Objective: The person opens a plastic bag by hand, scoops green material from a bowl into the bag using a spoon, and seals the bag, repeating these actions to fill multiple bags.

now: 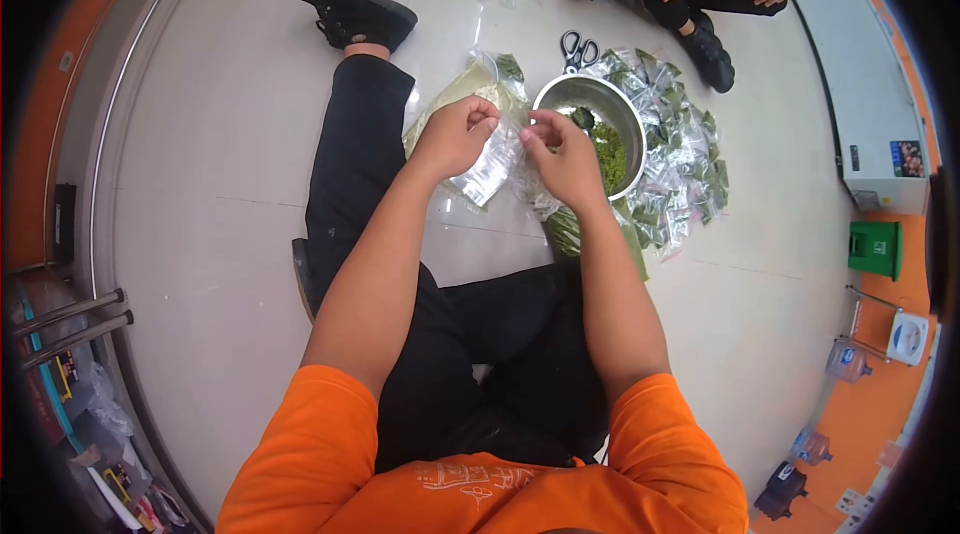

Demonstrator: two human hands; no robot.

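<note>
Okay, left hand [455, 142] and right hand [566, 162] held slightly apart beside steel bowl [641, 126]; clear bag [488, 174] seen left of bowl, grip can't be told. Bag edge best pinched lightly with 2 fingertips, kept taut.

The pale tiled floor [220, 234] is below the right hand [565, 162]; far to its right stand an orange wall [848, 424] and a green bin [876, 250].

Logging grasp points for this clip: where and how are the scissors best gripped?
Likely by the black loops of the scissors, from above on the side away from the bowl: the scissors lie on the floor, loops facing outward, blades running toward the bowl's rim.
</note>
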